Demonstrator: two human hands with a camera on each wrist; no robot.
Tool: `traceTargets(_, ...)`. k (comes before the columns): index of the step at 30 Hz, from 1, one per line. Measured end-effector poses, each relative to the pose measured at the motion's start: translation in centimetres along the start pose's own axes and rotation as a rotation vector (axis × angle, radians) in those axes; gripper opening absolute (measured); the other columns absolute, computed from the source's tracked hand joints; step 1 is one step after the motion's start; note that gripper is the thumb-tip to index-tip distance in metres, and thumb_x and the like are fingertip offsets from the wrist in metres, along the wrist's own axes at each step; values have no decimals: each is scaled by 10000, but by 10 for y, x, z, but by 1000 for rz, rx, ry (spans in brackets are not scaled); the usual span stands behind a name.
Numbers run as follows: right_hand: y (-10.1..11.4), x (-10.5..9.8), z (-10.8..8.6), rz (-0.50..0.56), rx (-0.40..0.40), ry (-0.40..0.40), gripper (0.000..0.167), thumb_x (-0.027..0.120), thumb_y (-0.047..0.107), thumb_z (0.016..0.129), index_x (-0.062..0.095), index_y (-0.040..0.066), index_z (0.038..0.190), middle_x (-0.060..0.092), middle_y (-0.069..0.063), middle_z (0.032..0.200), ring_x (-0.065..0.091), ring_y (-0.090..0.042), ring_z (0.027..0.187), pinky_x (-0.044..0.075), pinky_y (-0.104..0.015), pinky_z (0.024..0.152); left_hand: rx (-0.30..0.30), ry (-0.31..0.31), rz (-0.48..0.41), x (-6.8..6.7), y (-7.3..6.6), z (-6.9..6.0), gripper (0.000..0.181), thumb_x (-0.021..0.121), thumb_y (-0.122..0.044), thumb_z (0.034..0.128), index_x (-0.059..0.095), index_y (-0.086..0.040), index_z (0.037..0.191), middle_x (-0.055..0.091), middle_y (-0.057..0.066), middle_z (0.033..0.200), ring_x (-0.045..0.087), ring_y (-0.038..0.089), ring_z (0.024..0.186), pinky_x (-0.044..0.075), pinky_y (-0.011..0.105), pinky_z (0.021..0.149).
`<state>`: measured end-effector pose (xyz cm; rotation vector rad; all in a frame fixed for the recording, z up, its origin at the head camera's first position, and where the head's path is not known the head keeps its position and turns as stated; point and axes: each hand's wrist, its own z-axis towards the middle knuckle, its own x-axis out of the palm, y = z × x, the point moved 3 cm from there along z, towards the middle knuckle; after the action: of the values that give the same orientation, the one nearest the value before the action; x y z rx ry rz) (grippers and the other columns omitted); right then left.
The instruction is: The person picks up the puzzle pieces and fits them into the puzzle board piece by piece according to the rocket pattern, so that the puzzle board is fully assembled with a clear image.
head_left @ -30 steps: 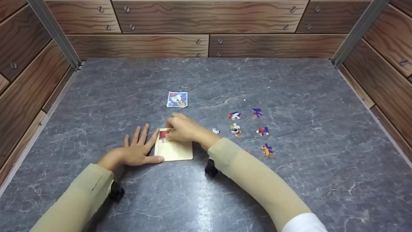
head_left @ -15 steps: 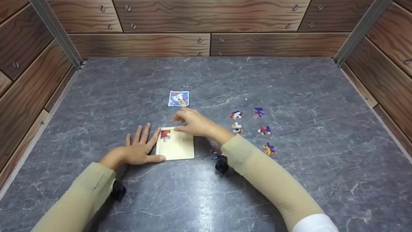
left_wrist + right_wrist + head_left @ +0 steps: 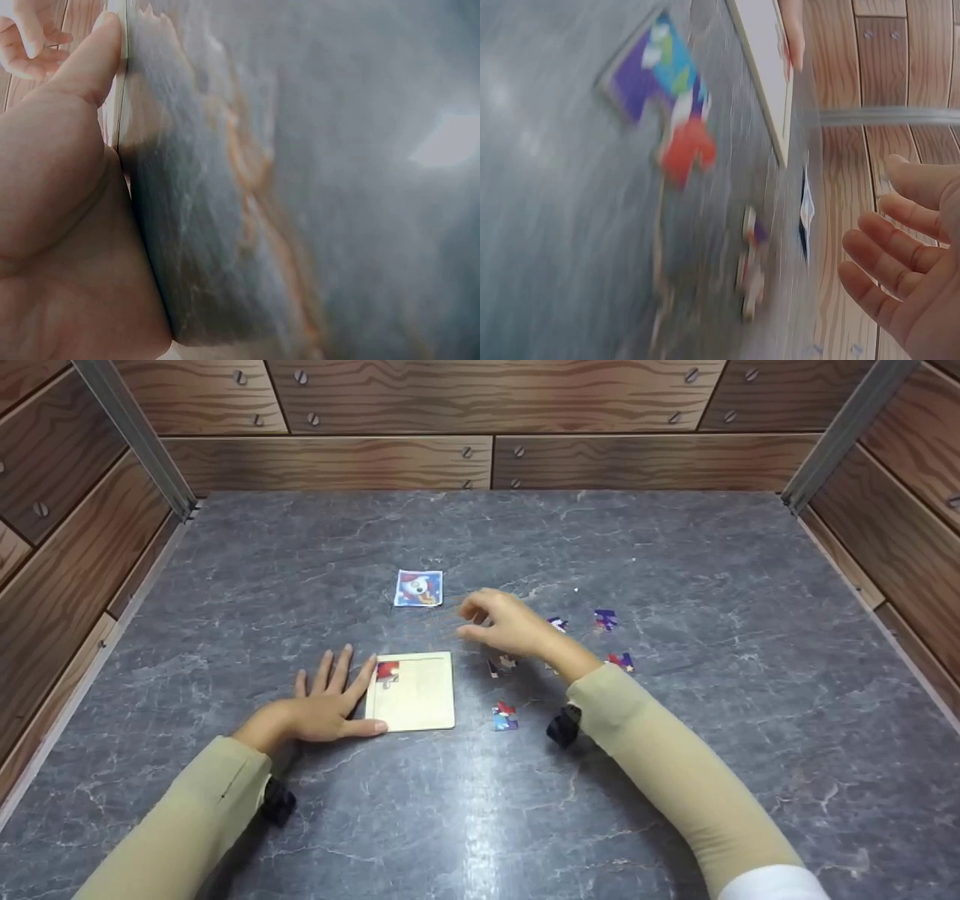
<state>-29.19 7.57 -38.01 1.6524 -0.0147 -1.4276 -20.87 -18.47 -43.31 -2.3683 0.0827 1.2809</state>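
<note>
My left hand [image 3: 322, 716] lies on the table with its fingers spread. Its index finger and thumb touch the left side of a pale square puzzle tray [image 3: 420, 701]. One red-and-white puzzle piece [image 3: 388, 671] sits in the tray's upper left corner. Off to the right, my right hand [image 3: 506, 622] hovers over loose pieces and covers some of them. In the right wrist view the fingers of the right hand [image 3: 907, 255] are loosely bent with nothing between them. A blue, purple and red corner piece [image 3: 505, 716] lies right of the tray.
Behind the tray lies a small picture card [image 3: 419, 588] of a white cartoon dog in a red hat. Further right are a purple piece [image 3: 605, 619] and a red-and-purple piece [image 3: 621, 661]. Wood-patterned panels [image 3: 390, 465] bound the table at the back and sides.
My right hand has lifted from the tray and moved right over the loose pieces, uncovering the red-and-white piece in the corner. The left hand has stayed at the tray's side.
</note>
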Motion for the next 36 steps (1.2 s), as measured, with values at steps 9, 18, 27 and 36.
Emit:
traceTargets(9, -29, -21, -19, 10, 71, -64, 305, 658, 166, 875, 614, -47, 1088, 627, -153, 1008, 590, -251, 914, 478, -359, 809, 3, -5, -1, 0, 1, 1, 1023, 407, -735, 819, -146, -189, 1484, -294, 193, 1470, -295, 387, 1312, -151, 662, 958)
traceTargets(18, -45, -35, -35, 16, 99, -91, 308, 656, 172, 877, 613, -44, 1092, 620, -183, 1039, 582, -263, 929, 462, -384, 829, 8, -8, -13, 1, 0, 0, 1022, 417, -724, 824, -142, -182, 1485, -295, 195, 1468, -298, 388, 1309, -151, 664, 956)
traceTargets(27, -71, -54, -52, 24, 135, -150, 342, 671, 109, 852, 584, -68, 1132, 621, -220, 1036, 594, -312, 906, 470, -420, 823, 17, -13, -9, 0, 0, 0, 1021, 416, -722, 827, -141, -176, 1485, -294, 198, 1468, -296, 390, 1310, -153, 665, 955)
traceTargets(36, -96, -59, -60, -26, 189, -66, 429, 724, 80, 798, 568, -67, 1170, 604, -223, 1123, 566, -356, 1029, 422, -452, 910, 10, -12, -27, 1, 1, 0, 1027, 423, -732, 815, -148, -203, 1484, -299, 188, 1468, -304, 380, 1309, -166, 649, 961)
